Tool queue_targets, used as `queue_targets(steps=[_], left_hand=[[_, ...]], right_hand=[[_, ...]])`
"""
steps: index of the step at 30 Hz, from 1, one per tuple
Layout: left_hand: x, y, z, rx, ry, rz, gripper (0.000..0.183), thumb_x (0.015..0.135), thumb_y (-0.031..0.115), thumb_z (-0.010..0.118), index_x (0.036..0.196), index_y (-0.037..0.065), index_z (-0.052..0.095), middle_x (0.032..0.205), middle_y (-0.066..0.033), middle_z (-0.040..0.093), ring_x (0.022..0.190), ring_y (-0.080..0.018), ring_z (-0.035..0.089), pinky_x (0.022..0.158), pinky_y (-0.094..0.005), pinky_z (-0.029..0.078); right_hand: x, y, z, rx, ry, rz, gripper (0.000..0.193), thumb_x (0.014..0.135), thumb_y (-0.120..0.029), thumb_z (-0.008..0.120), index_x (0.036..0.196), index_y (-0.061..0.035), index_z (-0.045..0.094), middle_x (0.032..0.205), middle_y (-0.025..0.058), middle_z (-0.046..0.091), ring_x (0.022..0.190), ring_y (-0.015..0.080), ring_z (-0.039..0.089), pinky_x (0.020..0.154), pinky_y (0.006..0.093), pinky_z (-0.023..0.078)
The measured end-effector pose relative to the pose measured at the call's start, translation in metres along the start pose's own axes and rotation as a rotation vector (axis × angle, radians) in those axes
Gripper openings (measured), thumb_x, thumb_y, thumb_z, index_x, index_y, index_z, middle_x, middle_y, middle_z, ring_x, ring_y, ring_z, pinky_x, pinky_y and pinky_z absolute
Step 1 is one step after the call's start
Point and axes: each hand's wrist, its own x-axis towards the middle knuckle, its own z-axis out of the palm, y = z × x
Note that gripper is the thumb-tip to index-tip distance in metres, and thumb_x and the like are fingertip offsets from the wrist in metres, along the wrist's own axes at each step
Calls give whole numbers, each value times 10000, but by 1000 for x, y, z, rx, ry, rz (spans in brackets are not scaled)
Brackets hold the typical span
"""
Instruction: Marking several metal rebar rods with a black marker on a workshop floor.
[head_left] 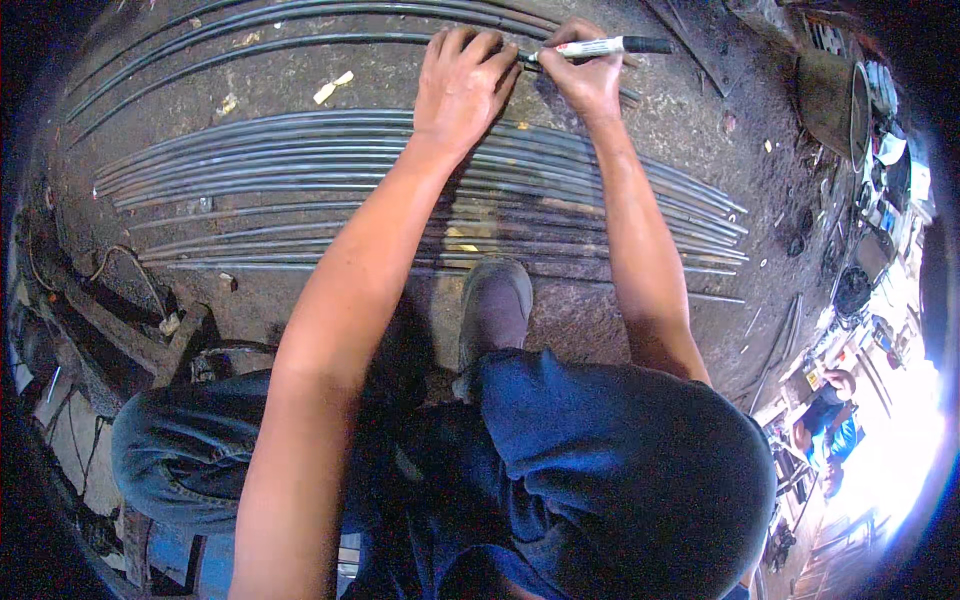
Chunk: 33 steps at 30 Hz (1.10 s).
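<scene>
My right hand [588,82] pinches a white marker pen [605,47] with a black end, its tip pointing left toward a metal rod [330,42]. The tip seems to meet that rod just beside my left hand [463,88], though the contact is too small to be sure of. The left fingers are bent over the same rod and press it down. Further thin dark rods lie along the far edge above it. Nearer to me, a wide row of long grey rods [300,150] lies side by side on the ground, passing beneath both forearms.
My shoe [497,305] stands at the near edge of the rods. A yellowish scrap [333,87] lies on the dirt floor between two rod groups. A dark bin-like container [830,105] and clutter line the right side. Another person [828,420] is farther off at right.
</scene>
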Motion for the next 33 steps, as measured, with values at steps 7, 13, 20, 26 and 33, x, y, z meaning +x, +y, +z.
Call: queue_targets(steps=[7, 13, 20, 26, 33], left_hand=[[0, 1, -1, 19, -2, 0, 263, 834, 225, 760, 1066, 100, 767, 1122, -76, 687, 1073, -316, 602, 988, -459, 479], [0, 0, 0, 24, 14, 12, 265, 837, 222, 760, 1072, 99, 767, 1124, -73, 690, 1073, -323, 603, 995, -462, 477], [0, 1, -1, 18, 1, 6, 272, 830, 205, 759, 1081, 99, 762, 1126, -68, 680, 1089, -321, 595, 1005, -463, 474], [-1, 0, 1, 28, -3, 5, 285, 816, 193, 765, 1088, 109, 760, 1134, -67, 679, 1097, -322, 594, 1020, -467, 466], [-2, 0, 0, 21, -3, 1, 307, 811, 181, 766, 1113, 122, 756, 1157, -66, 678, 1117, -321, 592, 1019, -464, 465]], right_hand=[[-1, 0, 0, 25, 27, 65, 135, 697, -99, 772, 717, -30, 657, 688, 36, 641, 648, 126, 595, 609, 290, 477], [-2, 0, 1, -14, 41, 112, 78, 753, -29, 738, 740, -31, 661, 687, 3, 654, 638, 80, 599, 593, 256, 484], [-2, 4, 4, -58, 75, 111, 81, 756, -32, 743, 765, -28, 662, 692, 9, 660, 637, 83, 607, 600, 261, 505], [-2, 3, 2, -41, 52, 127, 74, 754, -32, 737, 762, -33, 664, 699, 4, 656, 652, 80, 596, 599, 260, 485], [1, -5, 0, -11, 55, 62, 137, 698, -78, 762, 691, -27, 635, 660, 47, 604, 624, 142, 567, 583, 306, 455]])
